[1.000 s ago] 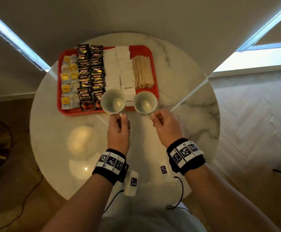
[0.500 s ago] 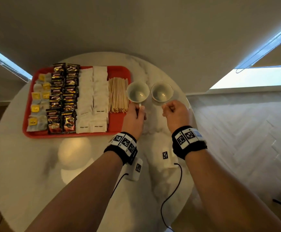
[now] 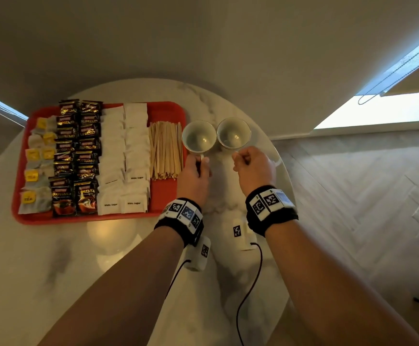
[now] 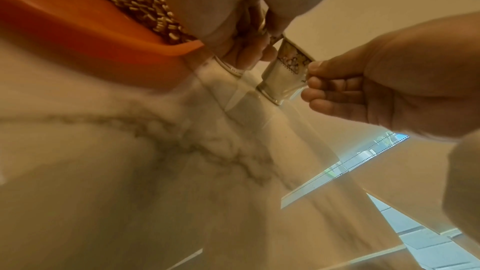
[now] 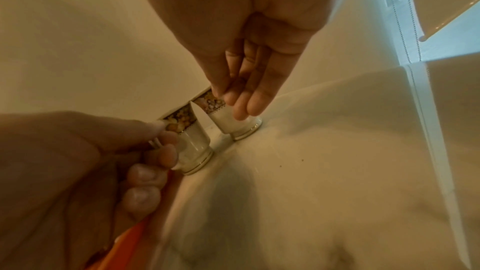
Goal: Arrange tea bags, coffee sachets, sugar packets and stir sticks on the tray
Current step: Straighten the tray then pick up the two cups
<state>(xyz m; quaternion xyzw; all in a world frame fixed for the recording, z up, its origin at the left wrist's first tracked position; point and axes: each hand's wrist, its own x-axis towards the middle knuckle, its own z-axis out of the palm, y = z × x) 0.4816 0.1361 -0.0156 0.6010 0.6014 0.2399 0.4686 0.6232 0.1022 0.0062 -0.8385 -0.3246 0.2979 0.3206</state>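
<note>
A red tray (image 3: 168,111) on the round marble table holds rows of tea bags (image 3: 37,171), coffee sachets (image 3: 78,156), white sugar packets (image 3: 123,158) and a bundle of wooden stir sticks (image 3: 166,151). Two empty patterned cups stand side by side just right of the tray, their bases on the marble. My left hand (image 3: 201,159) grips the handle of the left cup (image 3: 198,139), which touches the tray's right rim. My right hand (image 3: 241,158) pinches the handle of the right cup (image 3: 233,133). In the right wrist view the right cup (image 5: 233,122) and the left cup (image 5: 192,141) almost touch.
The table's curved edge (image 3: 278,161) runs close to the right of my right hand, with wooden floor (image 3: 353,196) beyond. Two small white tagged boxes (image 3: 241,233) with black cables lie on the table under my wrists. A wall stands behind the table.
Both hands carried the cups from the tray's front edge round to its right side and set them down on the marble. The tray's contents have not shifted.
</note>
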